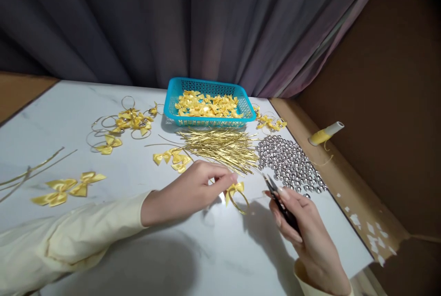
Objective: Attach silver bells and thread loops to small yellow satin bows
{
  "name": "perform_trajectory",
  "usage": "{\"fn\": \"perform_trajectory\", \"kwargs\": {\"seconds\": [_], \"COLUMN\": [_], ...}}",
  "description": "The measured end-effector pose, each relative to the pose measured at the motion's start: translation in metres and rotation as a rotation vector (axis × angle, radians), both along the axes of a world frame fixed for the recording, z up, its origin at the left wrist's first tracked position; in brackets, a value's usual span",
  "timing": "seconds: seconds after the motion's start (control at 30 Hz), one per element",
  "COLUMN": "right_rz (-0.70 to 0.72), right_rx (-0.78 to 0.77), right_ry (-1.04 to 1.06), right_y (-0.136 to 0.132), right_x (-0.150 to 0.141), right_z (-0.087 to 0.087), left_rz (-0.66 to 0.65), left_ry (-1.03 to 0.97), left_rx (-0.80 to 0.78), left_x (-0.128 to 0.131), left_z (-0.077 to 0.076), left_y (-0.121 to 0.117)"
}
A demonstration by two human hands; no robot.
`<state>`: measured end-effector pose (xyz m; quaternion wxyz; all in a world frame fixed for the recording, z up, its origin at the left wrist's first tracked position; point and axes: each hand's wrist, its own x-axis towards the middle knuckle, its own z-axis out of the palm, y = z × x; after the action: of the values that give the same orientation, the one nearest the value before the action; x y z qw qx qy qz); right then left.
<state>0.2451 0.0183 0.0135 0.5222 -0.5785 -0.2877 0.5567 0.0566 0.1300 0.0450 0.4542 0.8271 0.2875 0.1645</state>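
Observation:
Between the thumb and fingers of my left hand (200,190) is a yellow ribbon bow (234,187) with a loop of gold wire (245,208) hanging from it. My right hand (303,222) is closed around a pair of black-handled pliers (283,207). Their slim metal jaws point up and left, apart from the bow, and look slightly parted. Just beyond my hands lies a bundle of gold wire pieces (220,146). Several loose yellow bows (172,158) lie past my left hand, and a spread of shiny silver bells or beads (289,162) lies beyond the pliers.
A blue basket (210,122) of yellow bows stands at the back. Bows with wire loops are grouped left (132,121) and right (272,123) of it. More bows (57,191) and wires (31,169) lie far left. A yellow thread spool (320,136) and paper scraps (374,236) are on the right.

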Motion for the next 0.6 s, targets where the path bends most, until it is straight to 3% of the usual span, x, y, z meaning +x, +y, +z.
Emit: {"fn": "perform_trajectory", "kwargs": {"seconds": [0.17, 0.3, 0.47, 0.6], "right_rz": [-0.121, -0.015, -0.19, -0.091], "right_rx": [-0.05, -0.109, -0.102, -0.23], "right_ry": [-0.383, -0.308, -0.493, -0.49], "right_y": [-0.001, -0.005, -0.006, -0.017], "right_x": [0.018, 0.022, 0.032, 0.047], "right_z": [-0.013, -0.014, -0.006, 0.001], "left_rz": [-0.007, -0.025, -0.03, -0.043], "left_ry": [0.009, 0.01, 0.03, 0.047], "left_rx": [0.006, -0.008, -0.022, -0.043], "left_x": [-0.001, -0.001, -0.001, 0.0], "left_z": [0.0, -0.001, 0.001, 0.003], "left_y": [0.001, 0.002, 0.002, 0.002]}}
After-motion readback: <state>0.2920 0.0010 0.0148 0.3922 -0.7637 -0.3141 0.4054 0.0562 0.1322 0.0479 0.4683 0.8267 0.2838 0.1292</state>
